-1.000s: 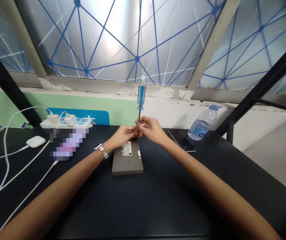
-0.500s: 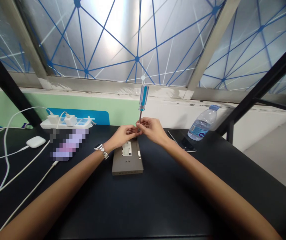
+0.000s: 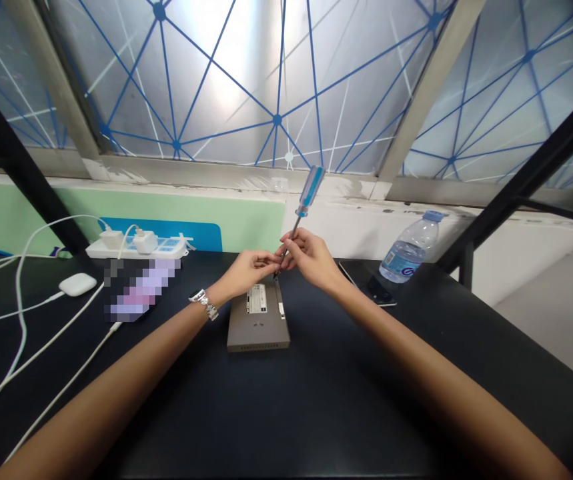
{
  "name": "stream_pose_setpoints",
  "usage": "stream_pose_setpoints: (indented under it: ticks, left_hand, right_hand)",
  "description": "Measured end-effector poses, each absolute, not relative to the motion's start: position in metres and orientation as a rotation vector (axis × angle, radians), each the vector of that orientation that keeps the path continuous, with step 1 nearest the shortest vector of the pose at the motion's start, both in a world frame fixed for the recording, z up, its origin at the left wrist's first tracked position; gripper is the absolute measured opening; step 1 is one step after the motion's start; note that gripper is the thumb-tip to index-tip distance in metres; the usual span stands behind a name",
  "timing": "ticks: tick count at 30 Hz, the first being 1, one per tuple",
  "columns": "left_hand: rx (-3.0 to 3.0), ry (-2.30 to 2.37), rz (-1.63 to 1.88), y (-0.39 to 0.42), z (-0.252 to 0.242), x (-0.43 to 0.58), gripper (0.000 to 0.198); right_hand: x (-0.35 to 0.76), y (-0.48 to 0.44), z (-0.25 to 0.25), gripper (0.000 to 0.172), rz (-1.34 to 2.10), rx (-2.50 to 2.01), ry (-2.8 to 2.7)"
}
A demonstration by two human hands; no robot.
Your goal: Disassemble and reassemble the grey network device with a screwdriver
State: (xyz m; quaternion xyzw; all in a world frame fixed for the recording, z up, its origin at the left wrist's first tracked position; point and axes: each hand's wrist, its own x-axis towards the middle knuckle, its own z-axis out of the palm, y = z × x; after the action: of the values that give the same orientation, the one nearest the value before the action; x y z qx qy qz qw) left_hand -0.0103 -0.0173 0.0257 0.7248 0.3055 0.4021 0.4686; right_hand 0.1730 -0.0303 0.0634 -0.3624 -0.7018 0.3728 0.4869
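A screwdriver (image 3: 311,191) with a clear and blue handle leans to the right, its tip low over the far right part of a flat grey-brown box (image 3: 259,337). My right hand (image 3: 311,257) is closed round its metal shaft, below the handle. Just left of the shaft, the fingers of my left hand (image 3: 253,270) are pinched together; what they hold, if anything, is too small to tell. The box lies on the black table with a white label (image 3: 257,299) facing up and a light strip along its right side. My left hand covers its far left part.
To the left are a white power strip (image 3: 166,248) with chargers, a white earphone case (image 3: 77,285), a blurred-out phone (image 3: 143,290) and several white cables. At the right stand a water bottle (image 3: 409,250) and, lying flat, a dark phone (image 3: 379,293).
The screwdriver has gone from nearly upright to leaning right, its handle swinging rightward. My right hand has shifted slightly with it. My left hand has stayed almost in place.
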Motion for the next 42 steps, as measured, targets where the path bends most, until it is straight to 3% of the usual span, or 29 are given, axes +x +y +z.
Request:
stream_pose_setpoints:
  ticks: [3,8,16,42]
  left_hand:
    - [1.810,0.785,1.004,-0.026,0.030,-0.017,0.029]
    - [1.927,0.939,1.073,-0.060,0.033,-0.033,0.022]
    - [2.163,1.003,1.036,-0.094,0.028,-0.038,0.009]
    - [2.374,0.946,1.150,-0.105,0.026,-0.025,0.014]
  right_hand:
    - [0.180,-0.043,0.062,0.018,1.034,-0.852,-1.581]
    - [0.191,-0.077,0.052,0.041,1.224,-0.798,-1.334]
    - [0.201,-0.109,0.023,0.039,1.308,-0.815,-0.995]
    - [0.194,-0.122,0.016,0.036,1.473,-0.789,-0.735]
